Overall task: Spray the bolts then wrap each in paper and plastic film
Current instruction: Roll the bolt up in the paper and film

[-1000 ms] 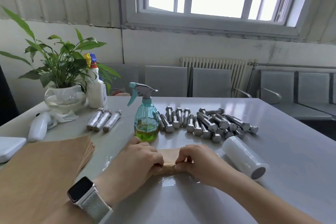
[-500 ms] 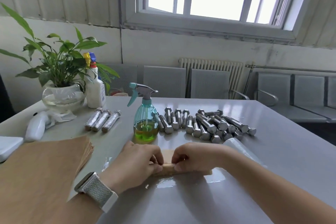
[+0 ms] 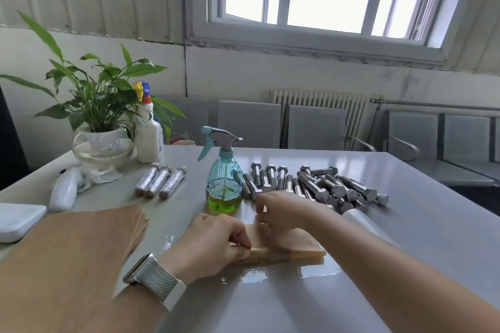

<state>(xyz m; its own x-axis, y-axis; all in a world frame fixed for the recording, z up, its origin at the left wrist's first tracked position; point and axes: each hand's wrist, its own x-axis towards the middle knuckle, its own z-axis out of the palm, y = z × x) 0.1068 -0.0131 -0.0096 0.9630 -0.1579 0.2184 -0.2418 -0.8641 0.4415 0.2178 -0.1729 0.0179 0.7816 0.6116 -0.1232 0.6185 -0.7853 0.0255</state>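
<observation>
A brown paper roll (image 3: pixel 289 250) lies on a sheet of clear plastic film (image 3: pixel 316 271) near the table's front. My left hand (image 3: pixel 213 240) pinches the roll's left end. Lifted just above the paper's far edge, my right hand (image 3: pixel 281 211) has its thumb and fingers pinched together on what looks like a faint edge of the film. Behind my hands stands the teal spray bottle (image 3: pixel 225 186) with green liquid. Several bare bolts (image 3: pixel 319 186) are heaped to its right. Three film-wrapped bolts (image 3: pixel 161 182) lie to its left.
A stack of brown paper (image 3: pixel 67 265) fills the front left. The film roll (image 3: pixel 359 222) lies behind my right forearm. A potted plant (image 3: pixel 102 143), a white bottle (image 3: pixel 148 138), a white device (image 3: pixel 63 192) and a white pad (image 3: pixel 16 220) stand at the left.
My right hand has let go of the paper roll and risen toward the paper's far edge. My left hand stays on the roll's left end.
</observation>
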